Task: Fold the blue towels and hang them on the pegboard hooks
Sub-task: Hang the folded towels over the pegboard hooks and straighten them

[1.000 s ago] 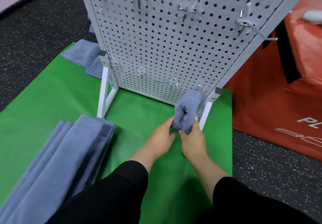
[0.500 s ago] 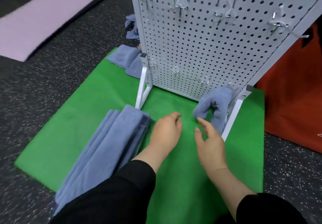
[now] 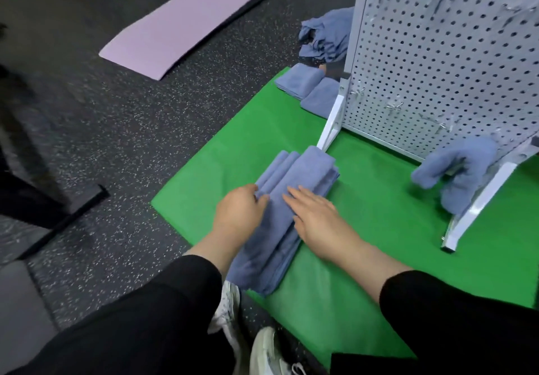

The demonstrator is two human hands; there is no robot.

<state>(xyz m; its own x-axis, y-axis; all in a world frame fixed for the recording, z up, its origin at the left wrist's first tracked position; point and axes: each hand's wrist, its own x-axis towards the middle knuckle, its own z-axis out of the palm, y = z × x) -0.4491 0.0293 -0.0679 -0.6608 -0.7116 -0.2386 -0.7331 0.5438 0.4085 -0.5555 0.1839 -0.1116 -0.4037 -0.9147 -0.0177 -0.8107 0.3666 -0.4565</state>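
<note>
A stack of long folded blue towels lies on the green mat. My left hand rests on the stack's left side, its fingers bent down onto the top layers. Fingers straight, my right hand lies flat on top of the stack. One folded blue towel hangs over a low hook at the right corner of the white pegboard. Several other hooks on the board are bare.
Two folded blue towels lie beside the pegboard's left leg, with a crumpled one behind them. A purple mat lies on the dark speckled floor. My shoes are at the mat's near edge.
Both hands let go of the towel hung on the low hook and moved left onto the folded stack. The view swung left with them.
</note>
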